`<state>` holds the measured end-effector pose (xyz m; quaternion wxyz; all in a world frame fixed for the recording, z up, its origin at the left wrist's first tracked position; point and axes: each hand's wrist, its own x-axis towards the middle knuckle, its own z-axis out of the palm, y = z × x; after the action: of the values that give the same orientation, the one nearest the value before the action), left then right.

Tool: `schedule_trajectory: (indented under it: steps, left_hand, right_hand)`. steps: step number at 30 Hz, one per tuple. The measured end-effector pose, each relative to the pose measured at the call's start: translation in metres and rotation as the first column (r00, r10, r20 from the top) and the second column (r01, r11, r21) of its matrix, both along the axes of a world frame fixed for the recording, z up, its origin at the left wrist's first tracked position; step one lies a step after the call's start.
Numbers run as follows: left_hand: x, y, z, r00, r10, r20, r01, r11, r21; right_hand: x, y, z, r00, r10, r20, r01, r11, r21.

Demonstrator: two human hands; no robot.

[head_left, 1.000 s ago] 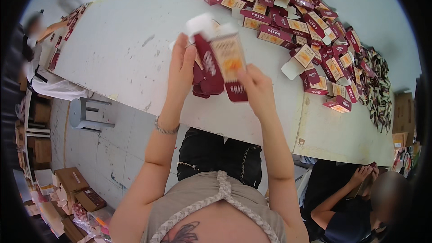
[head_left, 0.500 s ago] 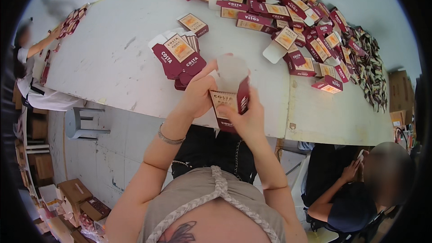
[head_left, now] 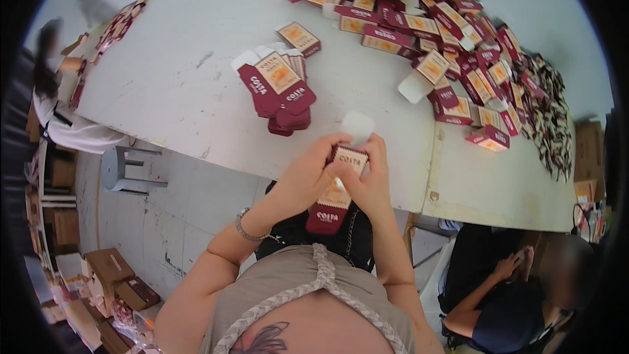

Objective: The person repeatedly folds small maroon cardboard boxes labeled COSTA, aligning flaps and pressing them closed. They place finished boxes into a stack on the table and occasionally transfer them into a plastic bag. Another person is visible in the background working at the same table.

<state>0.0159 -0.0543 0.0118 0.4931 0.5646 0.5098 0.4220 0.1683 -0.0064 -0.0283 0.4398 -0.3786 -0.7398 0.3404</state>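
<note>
Both my hands are closed around a maroon and cream small carton (head_left: 333, 213) over the table's near edge. My left hand (head_left: 306, 174) grips its upper left side, and my right hand (head_left: 370, 177) clasps the right side, its thumb across the printed front. A white end flap (head_left: 358, 126) stands out beyond my fingers at the far end; the maroon lower end points toward me. Ahead and left of my hands lies a stack of flat cartons (head_left: 280, 85), fanned out. Just behind the stack rests a formed carton (head_left: 300, 38).
A large heap of formed cartons (head_left: 419, 23) covers the table's far right, some with flaps up. Beside it lies a pile of small sachets (head_left: 550, 118). One person sits at right (head_left: 517, 301), another works at far left (head_left: 62, 92). A grey stool (head_left: 121, 169) stands on the floor.
The carton has come down closer to my body and its front has turned up toward me. My hands have drawn together around its upper part. The whole view has shifted slightly.
</note>
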Motion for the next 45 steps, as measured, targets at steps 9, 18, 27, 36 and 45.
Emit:
schedule_trajectory:
  steps: [9, 18, 27, 36, 45]
  left_hand:
    - [-0.001, -0.007, -0.005, 0.977, 0.023, -0.212, -0.005, 0.997, 0.082]
    - [-0.013, -0.009, 0.017, 0.991, -0.047, -0.127, 0.061, 0.991, 0.115]
    - [-0.022, -0.019, -0.008, 0.968, 0.214, -0.134, -0.168, 0.941, 0.294]
    - [-0.070, 0.008, -0.010, 0.790, 0.594, 0.153, -0.605, 0.715, 0.350]
    - [-0.072, 0.038, 0.018, 0.568, 0.431, 0.702, -0.628, 0.778, 0.030]
  right_hand:
    - [0.006, 0.002, 0.005, 0.741, -0.089, -0.666, -0.327, 0.818, -0.474]
    - [0.019, 0.005, 0.035, 0.927, 0.088, -0.365, -0.245, 0.879, -0.410]
    - [0.023, 0.049, 0.041, 0.999, 0.023, -0.031, -0.034, 0.909, -0.415]
    - [-0.098, 0.093, 0.030, 0.910, -0.026, 0.414, 0.109, 0.978, -0.177]
    - [-0.033, 0.044, 0.061, 0.964, 0.228, 0.139, -0.213, 0.970, -0.116]
